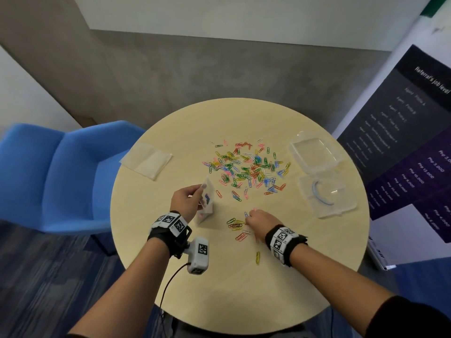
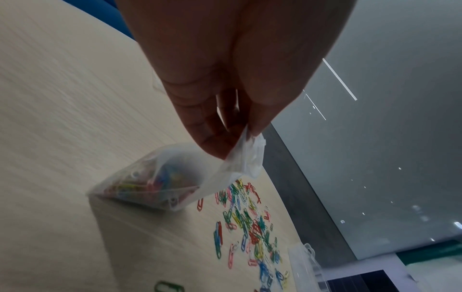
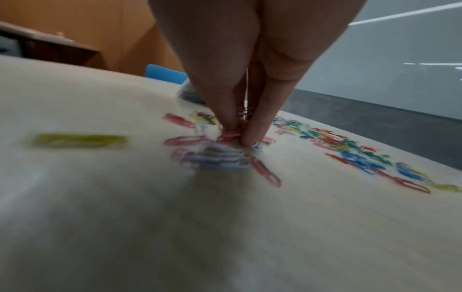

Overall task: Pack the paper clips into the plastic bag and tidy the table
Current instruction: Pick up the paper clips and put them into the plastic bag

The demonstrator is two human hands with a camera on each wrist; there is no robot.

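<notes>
Pinching the top edge of the plastic bag [image 1: 207, 203] with the left hand [image 1: 186, 200], thumb and fingertips clamped on the rim, likely so the mouth is staying lifted and gaping while the bottom is resting on the table [image 1: 244, 289]; already carrying some coloured clips inside, as showing in the left wrist view [image 2: 150, 183]. Pressing down with the right hand [image 1: 258, 218] just right of the bag, thumb and fingers [image 3: 257, 126] closing together on a small cluster of paper clips [image 1: 235, 224], a pink one caught between the tips, seemingly gathering a pinch close to the bag to keep the carry short. Lying well beyond both hands, the main scatter of clips [image 1: 246, 167], still spread across the middle of the table, so most of the packing judged as remaining. Sitting apart near the front edge, a lone yellow clip [image 1: 258, 257]. Resting at the right edge, an open clear plastic case [image 1: 322, 176]; lying at the left, a stack of spare bags [image 1: 146, 159]. Blocking nothing between cluster and bag mouth, though risking a sagging rim if the pinch is slipping.
</notes>
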